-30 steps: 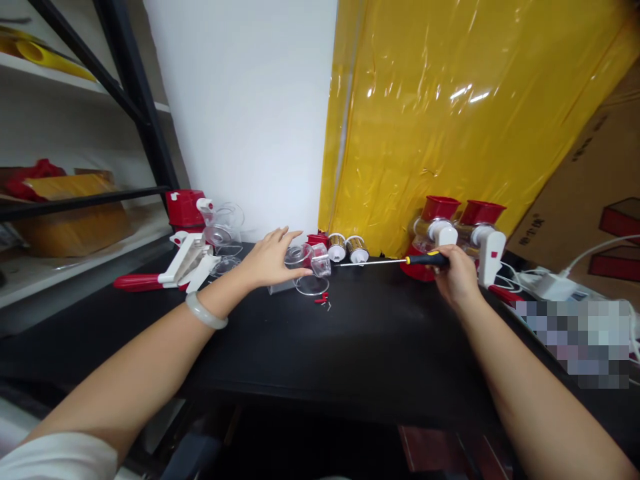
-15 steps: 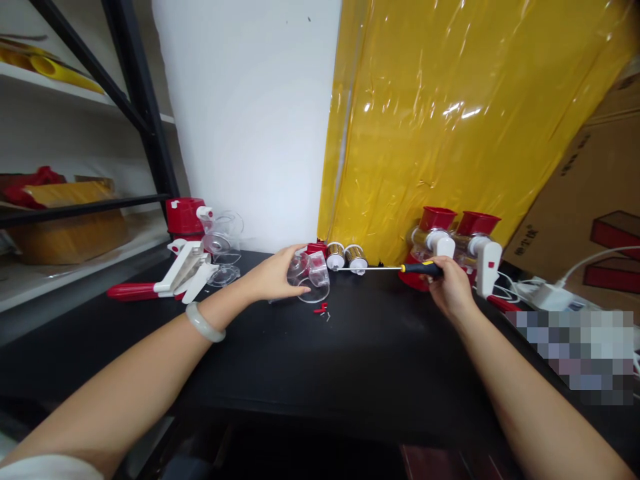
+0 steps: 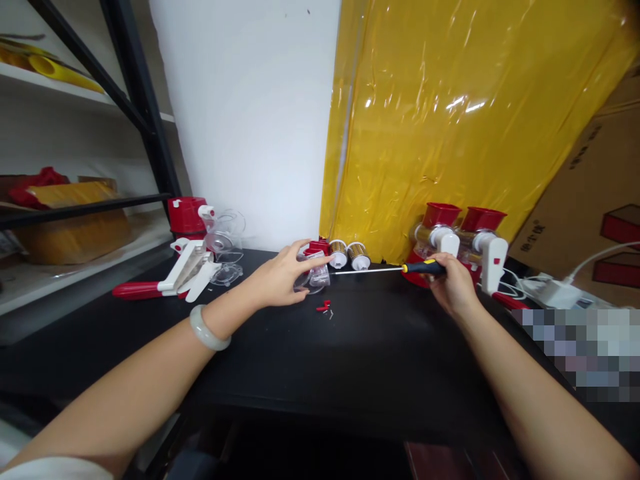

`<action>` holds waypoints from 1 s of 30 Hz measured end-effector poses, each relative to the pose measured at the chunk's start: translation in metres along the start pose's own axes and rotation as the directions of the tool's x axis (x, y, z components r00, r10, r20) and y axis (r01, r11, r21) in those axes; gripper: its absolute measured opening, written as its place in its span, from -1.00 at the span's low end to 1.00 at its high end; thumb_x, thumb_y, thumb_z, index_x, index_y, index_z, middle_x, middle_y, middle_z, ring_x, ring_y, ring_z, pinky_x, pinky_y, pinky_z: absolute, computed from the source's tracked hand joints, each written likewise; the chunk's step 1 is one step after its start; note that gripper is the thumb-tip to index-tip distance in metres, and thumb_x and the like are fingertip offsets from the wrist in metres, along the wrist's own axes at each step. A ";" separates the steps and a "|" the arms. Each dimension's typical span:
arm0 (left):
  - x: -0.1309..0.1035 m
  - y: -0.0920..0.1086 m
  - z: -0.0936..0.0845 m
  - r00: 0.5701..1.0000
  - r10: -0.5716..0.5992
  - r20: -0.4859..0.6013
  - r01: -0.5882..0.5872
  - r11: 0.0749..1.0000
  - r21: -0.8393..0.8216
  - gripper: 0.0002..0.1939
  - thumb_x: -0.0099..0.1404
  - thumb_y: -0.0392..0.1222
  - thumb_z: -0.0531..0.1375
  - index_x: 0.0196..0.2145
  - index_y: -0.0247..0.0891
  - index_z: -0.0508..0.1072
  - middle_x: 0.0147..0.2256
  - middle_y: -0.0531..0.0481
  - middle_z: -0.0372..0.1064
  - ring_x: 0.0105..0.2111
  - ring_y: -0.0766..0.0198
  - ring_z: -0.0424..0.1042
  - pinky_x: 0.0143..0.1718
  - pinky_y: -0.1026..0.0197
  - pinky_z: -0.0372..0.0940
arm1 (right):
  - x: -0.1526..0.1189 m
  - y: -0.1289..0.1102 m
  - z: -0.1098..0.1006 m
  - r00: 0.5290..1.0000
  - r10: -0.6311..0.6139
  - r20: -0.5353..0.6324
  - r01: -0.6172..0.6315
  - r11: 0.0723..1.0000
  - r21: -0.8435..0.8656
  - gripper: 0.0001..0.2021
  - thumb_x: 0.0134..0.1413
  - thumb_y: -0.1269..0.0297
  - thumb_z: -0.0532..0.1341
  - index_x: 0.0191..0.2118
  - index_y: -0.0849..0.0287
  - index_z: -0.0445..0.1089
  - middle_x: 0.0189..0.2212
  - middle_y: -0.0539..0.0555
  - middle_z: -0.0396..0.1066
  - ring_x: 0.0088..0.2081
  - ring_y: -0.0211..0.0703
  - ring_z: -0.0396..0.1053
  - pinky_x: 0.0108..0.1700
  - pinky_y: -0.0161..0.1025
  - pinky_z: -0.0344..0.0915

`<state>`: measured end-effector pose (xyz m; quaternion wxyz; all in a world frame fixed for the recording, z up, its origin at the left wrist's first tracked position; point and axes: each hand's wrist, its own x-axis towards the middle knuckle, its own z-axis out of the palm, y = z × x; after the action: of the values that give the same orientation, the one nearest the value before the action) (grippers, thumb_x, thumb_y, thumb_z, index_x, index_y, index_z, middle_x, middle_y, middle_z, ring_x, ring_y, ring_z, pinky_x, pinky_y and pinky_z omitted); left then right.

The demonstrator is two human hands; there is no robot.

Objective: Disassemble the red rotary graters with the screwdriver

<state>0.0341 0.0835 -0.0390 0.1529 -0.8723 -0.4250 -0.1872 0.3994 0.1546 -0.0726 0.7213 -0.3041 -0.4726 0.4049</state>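
My left hand (image 3: 283, 277) has its fingers spread around a clear plastic part (image 3: 319, 275), with thumb and index finger apart. My right hand (image 3: 453, 283) is closed round the black and yellow handle of a screwdriver (image 3: 424, 267). The shaft points left, its tip near the clear part. Behind the tip lie two metal grater drums with white ends (image 3: 359, 256), beside a red part (image 3: 317, 247). In front of my left hand, a small red piece (image 3: 324, 306) and tiny screws (image 3: 331, 314) rest on the black table (image 3: 350, 360).
At the left lie a white part with a red handle (image 3: 137, 290), a red housing (image 3: 188, 217) and stacked clear parts (image 3: 226, 233). Two assembled red and white graters (image 3: 484, 227) stand at the right. Beyond them are a white plug with cable (image 3: 557, 292) and a cardboard box (image 3: 575, 193).
My left hand has turned, and its index finger now reaches right over the clear part. The clear part sits turned and lower. The screwdriver stays in my right hand, nearly unmoved.
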 end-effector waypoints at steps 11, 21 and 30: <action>0.000 0.014 -0.006 0.995 -0.063 0.079 0.040 0.964 0.263 -0.37 0.18 -0.08 0.20 0.21 0.07 0.19 -0.04 -0.17 0.22 -0.16 0.01 0.30 -0.32 0.13 0.29 | -0.005 -0.003 0.005 1.000 0.001 0.022 -0.002 1.000 0.007 -0.94 -0.24 0.33 0.25 -0.57 0.18 0.37 -0.57 -0.03 0.28 -0.56 -0.35 0.17 -0.57 -0.40 0.16; 0.001 0.018 -0.005 0.996 -0.044 0.073 0.022 0.958 0.285 -0.37 0.17 -0.09 0.21 0.20 0.06 0.20 -0.07 -0.17 0.23 -0.19 0.05 0.28 -0.38 0.19 0.24 | -0.009 -0.002 0.008 0.995 0.007 0.103 -0.002 0.999 -0.049 -0.91 -0.19 0.29 0.27 -0.55 0.17 0.38 -0.58 -0.02 0.26 -0.57 -0.33 0.20 -0.58 -0.35 0.16; 0.000 0.017 -0.004 0.996 -0.052 0.073 0.031 0.964 0.265 -0.37 0.17 -0.10 0.21 0.20 0.06 0.19 -0.06 -0.15 0.23 -0.16 0.04 0.28 -0.34 0.17 0.25 | -0.003 0.005 0.001 0.996 0.019 0.086 -0.002 0.982 -0.191 -0.76 -0.12 0.11 0.36 -0.58 0.10 0.37 -0.72 -0.03 0.21 -0.69 -0.27 0.15 -0.67 -0.28 0.06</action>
<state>0.0472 0.0717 -0.0373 0.2465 -0.8418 -0.4701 -0.0974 0.3966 0.1543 -0.0778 0.6651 -0.3564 -0.5388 0.3745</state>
